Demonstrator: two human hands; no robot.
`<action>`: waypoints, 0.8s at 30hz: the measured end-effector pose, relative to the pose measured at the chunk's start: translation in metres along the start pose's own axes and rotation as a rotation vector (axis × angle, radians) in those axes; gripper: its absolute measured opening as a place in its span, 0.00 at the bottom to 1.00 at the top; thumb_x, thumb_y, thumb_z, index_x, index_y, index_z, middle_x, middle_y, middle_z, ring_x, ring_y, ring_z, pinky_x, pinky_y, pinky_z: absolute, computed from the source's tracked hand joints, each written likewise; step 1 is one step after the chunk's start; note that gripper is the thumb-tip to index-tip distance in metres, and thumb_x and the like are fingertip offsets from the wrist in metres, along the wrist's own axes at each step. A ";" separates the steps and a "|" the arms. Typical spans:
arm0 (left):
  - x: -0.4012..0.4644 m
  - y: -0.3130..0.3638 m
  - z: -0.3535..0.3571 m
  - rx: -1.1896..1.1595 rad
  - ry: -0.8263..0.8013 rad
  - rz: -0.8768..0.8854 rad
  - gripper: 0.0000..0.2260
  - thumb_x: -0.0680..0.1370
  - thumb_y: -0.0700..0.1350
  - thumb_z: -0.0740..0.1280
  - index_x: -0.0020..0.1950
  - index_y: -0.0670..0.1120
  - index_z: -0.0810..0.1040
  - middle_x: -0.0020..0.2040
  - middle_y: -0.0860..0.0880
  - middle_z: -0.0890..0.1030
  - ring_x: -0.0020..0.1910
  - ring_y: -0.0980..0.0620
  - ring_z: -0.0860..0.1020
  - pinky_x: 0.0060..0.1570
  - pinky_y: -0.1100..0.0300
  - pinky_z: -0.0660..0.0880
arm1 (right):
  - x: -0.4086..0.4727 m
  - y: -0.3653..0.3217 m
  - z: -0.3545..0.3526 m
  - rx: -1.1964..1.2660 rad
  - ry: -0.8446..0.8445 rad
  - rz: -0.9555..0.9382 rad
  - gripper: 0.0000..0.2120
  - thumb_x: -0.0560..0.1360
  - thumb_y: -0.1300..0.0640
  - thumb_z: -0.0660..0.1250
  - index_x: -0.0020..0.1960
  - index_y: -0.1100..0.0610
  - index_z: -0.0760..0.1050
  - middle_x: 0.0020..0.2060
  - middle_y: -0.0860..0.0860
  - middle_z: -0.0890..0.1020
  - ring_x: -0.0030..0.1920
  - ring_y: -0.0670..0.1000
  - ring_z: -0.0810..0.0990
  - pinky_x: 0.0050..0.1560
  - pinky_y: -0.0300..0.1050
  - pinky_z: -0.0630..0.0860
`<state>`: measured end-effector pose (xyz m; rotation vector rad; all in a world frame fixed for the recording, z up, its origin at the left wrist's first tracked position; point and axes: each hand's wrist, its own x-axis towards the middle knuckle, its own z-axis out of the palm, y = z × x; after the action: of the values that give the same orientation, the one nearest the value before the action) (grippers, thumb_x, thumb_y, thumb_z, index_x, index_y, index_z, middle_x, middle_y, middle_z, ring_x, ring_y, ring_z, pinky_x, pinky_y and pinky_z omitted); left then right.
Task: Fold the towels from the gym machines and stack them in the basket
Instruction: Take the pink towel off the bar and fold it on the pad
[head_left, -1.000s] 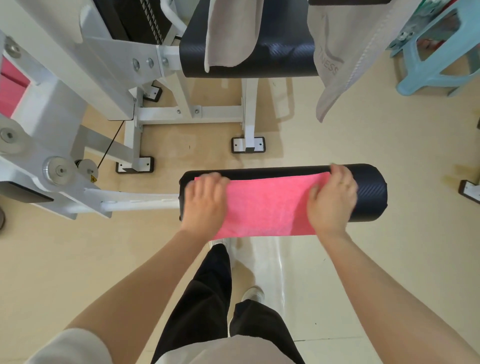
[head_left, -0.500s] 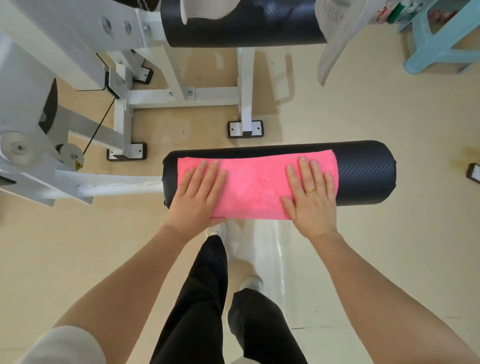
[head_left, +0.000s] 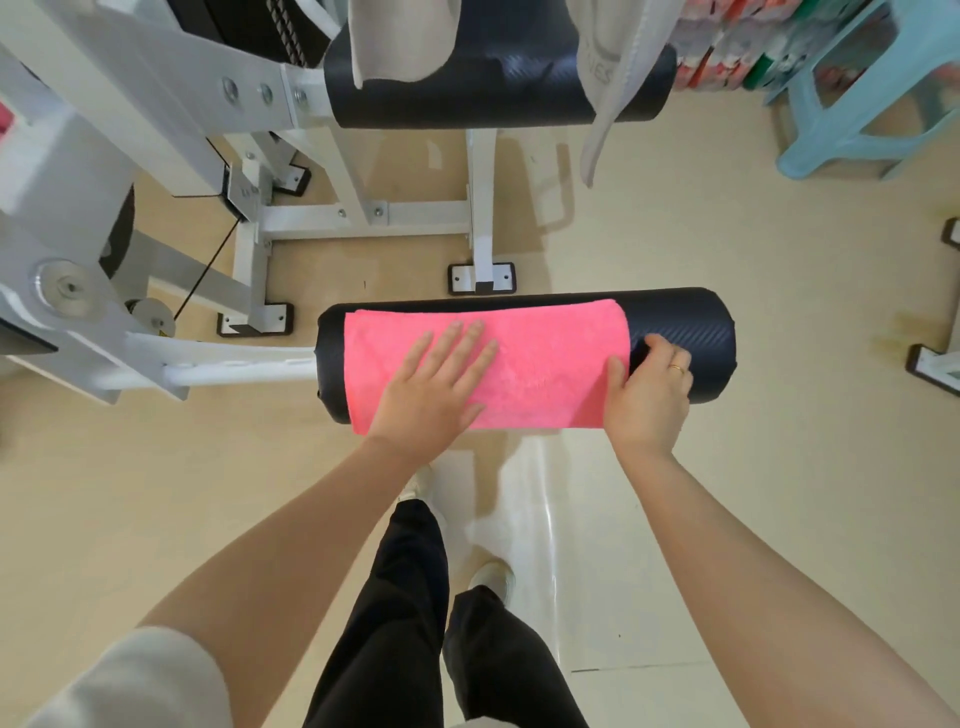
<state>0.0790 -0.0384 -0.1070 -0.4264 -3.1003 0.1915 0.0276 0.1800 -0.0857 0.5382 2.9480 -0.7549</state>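
Since half a second ago, our right hand (head_left: 649, 387) has slid from the pink towel (head_left: 540, 364) to its right edge, thumb and curled fingers pinching that edge. Our left hand (head_left: 431, 384) has moved toward the centre, fingers straight and spread, pressing flat. We judge a right-to-left fold is next. The towel lies across the black roller pad (head_left: 680, 343). Far: a padded bench (head_left: 498, 88) with grey towels (head_left: 400, 41), beige floor (head_left: 779, 260), a blue stool (head_left: 857, 119). No basket is visible.
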 end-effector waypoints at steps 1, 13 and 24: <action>0.004 0.005 0.002 -0.007 -0.011 -0.007 0.34 0.71 0.59 0.66 0.72 0.46 0.63 0.71 0.44 0.70 0.69 0.45 0.70 0.71 0.49 0.58 | 0.001 0.001 0.000 0.024 -0.006 0.052 0.21 0.77 0.54 0.63 0.66 0.61 0.66 0.63 0.59 0.69 0.63 0.61 0.69 0.60 0.56 0.68; 0.011 0.014 -0.001 -0.006 -0.279 -0.104 0.50 0.72 0.58 0.67 0.71 0.48 0.28 0.78 0.46 0.39 0.77 0.45 0.41 0.71 0.50 0.35 | 0.007 -0.014 -0.006 0.428 -0.325 0.385 0.08 0.69 0.63 0.66 0.48 0.62 0.76 0.37 0.52 0.77 0.45 0.59 0.78 0.55 0.50 0.72; 0.018 0.003 -0.015 -0.118 -0.363 -0.030 0.50 0.72 0.54 0.69 0.74 0.44 0.31 0.77 0.44 0.36 0.76 0.45 0.38 0.71 0.50 0.33 | -0.043 -0.065 -0.071 0.623 -0.803 -0.026 0.26 0.68 0.75 0.57 0.58 0.52 0.73 0.40 0.45 0.79 0.40 0.44 0.77 0.38 0.37 0.72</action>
<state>0.0625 -0.0286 -0.0925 -0.3854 -3.4861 0.0946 0.0485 0.1466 0.0118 0.1407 1.9650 -1.4746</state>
